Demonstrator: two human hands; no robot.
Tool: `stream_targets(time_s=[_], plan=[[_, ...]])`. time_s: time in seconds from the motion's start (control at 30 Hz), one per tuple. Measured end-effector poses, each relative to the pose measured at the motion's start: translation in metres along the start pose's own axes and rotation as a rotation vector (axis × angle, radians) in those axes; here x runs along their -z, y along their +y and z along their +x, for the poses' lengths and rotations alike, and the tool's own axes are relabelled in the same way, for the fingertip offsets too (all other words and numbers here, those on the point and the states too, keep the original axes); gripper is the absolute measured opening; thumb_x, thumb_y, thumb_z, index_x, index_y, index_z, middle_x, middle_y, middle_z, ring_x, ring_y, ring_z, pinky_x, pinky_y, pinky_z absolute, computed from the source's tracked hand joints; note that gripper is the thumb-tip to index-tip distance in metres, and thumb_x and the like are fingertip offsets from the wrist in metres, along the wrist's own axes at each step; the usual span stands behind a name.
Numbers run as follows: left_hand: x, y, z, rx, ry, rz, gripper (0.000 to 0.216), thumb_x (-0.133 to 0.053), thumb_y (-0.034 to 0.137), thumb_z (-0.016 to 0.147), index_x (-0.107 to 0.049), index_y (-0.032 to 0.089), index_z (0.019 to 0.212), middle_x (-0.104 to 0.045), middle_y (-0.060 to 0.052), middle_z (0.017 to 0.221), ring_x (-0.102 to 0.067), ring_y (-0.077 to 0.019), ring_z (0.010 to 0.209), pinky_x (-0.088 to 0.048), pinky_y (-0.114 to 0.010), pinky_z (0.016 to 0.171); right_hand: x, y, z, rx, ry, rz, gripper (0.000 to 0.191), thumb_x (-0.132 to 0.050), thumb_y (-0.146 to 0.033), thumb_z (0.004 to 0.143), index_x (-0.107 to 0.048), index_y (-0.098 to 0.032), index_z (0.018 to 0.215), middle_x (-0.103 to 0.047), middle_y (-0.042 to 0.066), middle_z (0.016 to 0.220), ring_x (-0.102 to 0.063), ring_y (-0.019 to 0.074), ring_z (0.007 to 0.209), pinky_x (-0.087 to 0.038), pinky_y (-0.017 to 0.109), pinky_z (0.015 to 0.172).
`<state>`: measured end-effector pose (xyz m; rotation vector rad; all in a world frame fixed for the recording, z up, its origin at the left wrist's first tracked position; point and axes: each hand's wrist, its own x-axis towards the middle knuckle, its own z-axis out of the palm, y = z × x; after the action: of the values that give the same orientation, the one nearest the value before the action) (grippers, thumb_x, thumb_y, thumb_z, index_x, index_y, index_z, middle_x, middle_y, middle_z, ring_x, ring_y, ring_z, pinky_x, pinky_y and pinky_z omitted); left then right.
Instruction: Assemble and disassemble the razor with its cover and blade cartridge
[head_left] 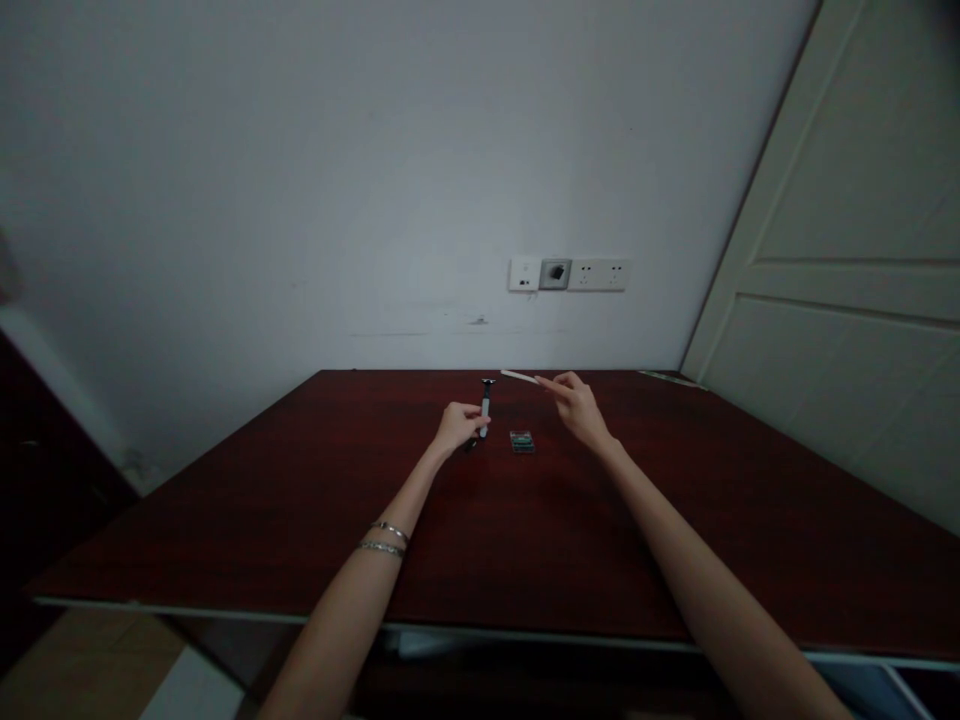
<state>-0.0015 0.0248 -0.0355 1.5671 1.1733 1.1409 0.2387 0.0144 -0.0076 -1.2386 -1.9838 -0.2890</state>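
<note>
My left hand (456,428) is closed on a razor (485,408). The razor stands upright, with a pale handle and a dark, wide head at the top. A small dark piece (471,444) shows just under the fingers; I cannot make out what it is. My right hand (576,402) pinches one end of a thin, flat white strip (519,377), which points left towards the razor's head without touching it. Between the hands a small clear case (522,442) with something green inside lies on the dark red tabletop (555,540).
Behind the table rises a pale wall (405,200) with a row of sockets (596,274) and a plug-like dark knob. A cream panelled door (847,260) leans in at the right. The table's front edge (525,638) runs beneath my forearms.
</note>
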Motion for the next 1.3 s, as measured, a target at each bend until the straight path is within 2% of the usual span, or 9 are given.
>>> stream_targets(time_s=[0.2, 0.37, 0.57, 0.8, 1.03, 1.17, 1.3], plan=[[-0.003, -0.004, 0.002, -0.027, -0.024, 0.034, 0.006, -0.065, 0.016, 0.069, -0.068, 0.012, 0.07, -0.064, -0.002, 0.058, -0.059, -0.0111, 0.052, -0.049, -0.022, 0.053, -0.003, -0.012, 0.001, 0.098, 0.007, -0.026, 0.048, -0.039, -0.009, 0.085, -0.05, -0.03, 0.127, -0.052, 0.008, 0.102, -0.05, 0.0171, 0.086, -0.034, 0.032, 0.082], [-0.002, -0.013, 0.006, -0.05, -0.027, 0.103, 0.01, -0.063, 0.018, 0.07, -0.069, 0.011, 0.074, -0.065, -0.003, 0.061, -0.059, -0.0105, 0.054, -0.049, -0.021, 0.054, -0.004, -0.001, -0.004, 0.164, 0.104, -0.048, 0.047, -0.042, -0.006, 0.083, -0.054, -0.029, 0.123, -0.052, 0.007, 0.096, -0.05, 0.016, 0.081, -0.034, 0.032, 0.077], [-0.004, -0.016, 0.008, -0.074, -0.02, 0.173, 0.012, -0.064, 0.02, 0.07, -0.07, 0.011, 0.076, -0.065, -0.003, 0.062, -0.059, -0.01, 0.053, -0.046, -0.02, 0.052, -0.011, -0.008, -0.005, 0.185, 0.191, -0.039, 0.047, -0.041, -0.006, 0.084, -0.055, -0.029, 0.121, -0.052, 0.007, 0.096, -0.05, 0.0162, 0.084, -0.033, 0.032, 0.077], [-0.002, -0.021, 0.01, -0.07, -0.014, 0.17, 0.016, -0.064, 0.021, 0.07, -0.07, 0.011, 0.079, -0.066, -0.004, 0.063, -0.058, -0.01, 0.051, -0.045, -0.02, 0.05, -0.01, 0.0, -0.009, 0.198, 0.167, -0.053, 0.049, -0.04, -0.004, 0.083, -0.055, -0.03, 0.121, -0.051, 0.007, 0.096, -0.048, 0.0157, 0.081, -0.034, 0.031, 0.075], [-0.006, -0.016, 0.008, -0.084, -0.037, 0.179, 0.017, -0.064, 0.022, 0.069, -0.071, 0.012, 0.08, -0.066, -0.003, 0.064, -0.058, -0.0104, 0.054, -0.046, -0.02, 0.053, -0.011, -0.013, -0.008, 0.197, 0.179, -0.044, 0.049, -0.039, -0.006, 0.084, -0.052, -0.032, 0.124, -0.051, 0.007, 0.098, -0.047, 0.0159, 0.081, -0.035, 0.03, 0.073], [-0.004, -0.013, 0.005, -0.064, -0.034, 0.112, 0.016, -0.063, 0.021, 0.07, -0.07, 0.011, 0.079, -0.066, -0.003, 0.063, -0.058, -0.0107, 0.053, -0.047, -0.021, 0.053, -0.01, -0.009, -0.01, 0.204, 0.155, -0.076, 0.049, -0.04, -0.005, 0.084, -0.053, -0.032, 0.123, -0.051, 0.007, 0.096, -0.047, 0.0157, 0.079, -0.035, 0.029, 0.072], [-0.004, -0.014, 0.005, -0.07, -0.021, 0.145, 0.015, -0.063, 0.021, 0.068, -0.07, 0.012, 0.077, -0.066, -0.003, 0.062, -0.058, -0.0111, 0.054, -0.047, -0.021, 0.053, -0.011, -0.01, -0.01, 0.185, 0.183, -0.076, 0.049, -0.041, -0.005, 0.084, -0.054, -0.031, 0.123, -0.051, 0.007, 0.097, -0.047, 0.0159, 0.08, -0.035, 0.029, 0.072]])
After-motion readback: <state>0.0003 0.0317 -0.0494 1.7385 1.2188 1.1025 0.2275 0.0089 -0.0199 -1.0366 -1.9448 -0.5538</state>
